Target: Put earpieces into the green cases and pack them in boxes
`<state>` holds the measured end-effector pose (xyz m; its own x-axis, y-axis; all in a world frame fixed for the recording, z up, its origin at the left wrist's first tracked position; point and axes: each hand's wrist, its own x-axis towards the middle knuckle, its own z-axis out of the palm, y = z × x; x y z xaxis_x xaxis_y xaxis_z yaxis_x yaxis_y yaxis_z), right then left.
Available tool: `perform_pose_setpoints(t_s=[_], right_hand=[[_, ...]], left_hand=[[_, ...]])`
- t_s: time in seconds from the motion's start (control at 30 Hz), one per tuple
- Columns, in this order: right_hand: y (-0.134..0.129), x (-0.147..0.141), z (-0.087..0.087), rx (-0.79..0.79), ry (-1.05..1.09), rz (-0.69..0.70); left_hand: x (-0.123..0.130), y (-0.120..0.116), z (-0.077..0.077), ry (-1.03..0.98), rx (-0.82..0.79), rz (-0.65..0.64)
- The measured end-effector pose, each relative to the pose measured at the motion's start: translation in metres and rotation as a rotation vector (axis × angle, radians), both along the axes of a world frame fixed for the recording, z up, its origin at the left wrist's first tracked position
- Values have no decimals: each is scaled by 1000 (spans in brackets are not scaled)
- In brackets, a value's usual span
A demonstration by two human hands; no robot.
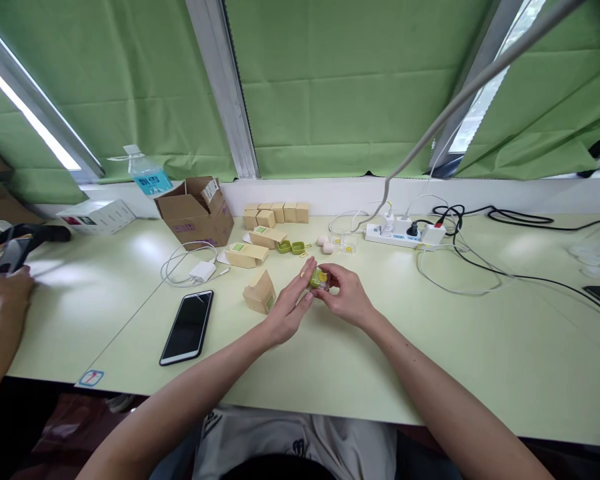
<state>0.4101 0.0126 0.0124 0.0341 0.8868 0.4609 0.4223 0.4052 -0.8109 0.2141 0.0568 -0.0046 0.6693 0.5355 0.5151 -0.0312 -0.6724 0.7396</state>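
Between my two hands is a small clear plastic case (pixel 322 278) with a green item inside and a round yellow sticker. My right hand (pixel 349 295) pinches its right side with thumb and fingers. On the other side my left hand (pixel 286 312) grips it, fingers fairly straight and thumb below. An opened small kraft box (pixel 260 293) stands just left of my left hand. Beyond the hands lie an open green case (pixel 291 247), pale pink round pieces (pixel 326 245) and clear plastic covers (pixel 349 247). Two more opened kraft boxes (pixel 247 255) lie behind to the left.
Several closed small boxes (pixel 290 212) line the wall beside a brown carton (pixel 196 212). A phone (pixel 187 327) and a white charger (pixel 203 271) lie left. A power strip (pixel 400 235) with tangled cables sits at back right. Another person's hand (pixel 7 287) is at far left.
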Motion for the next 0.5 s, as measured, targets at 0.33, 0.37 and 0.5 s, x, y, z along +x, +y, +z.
perform_pose_setpoints(t_s=[0.33,0.37,0.5], right_hand=[[2,-5,-1,-72,189,15],[2,-4,-1,-83,213,15],[4,2,-2,-110,283,27]], left_hand=[[-9,-28,39,-10,192,149],[-13,-32,46,-72,245,175],[-46,-25,73,-485,363,394]])
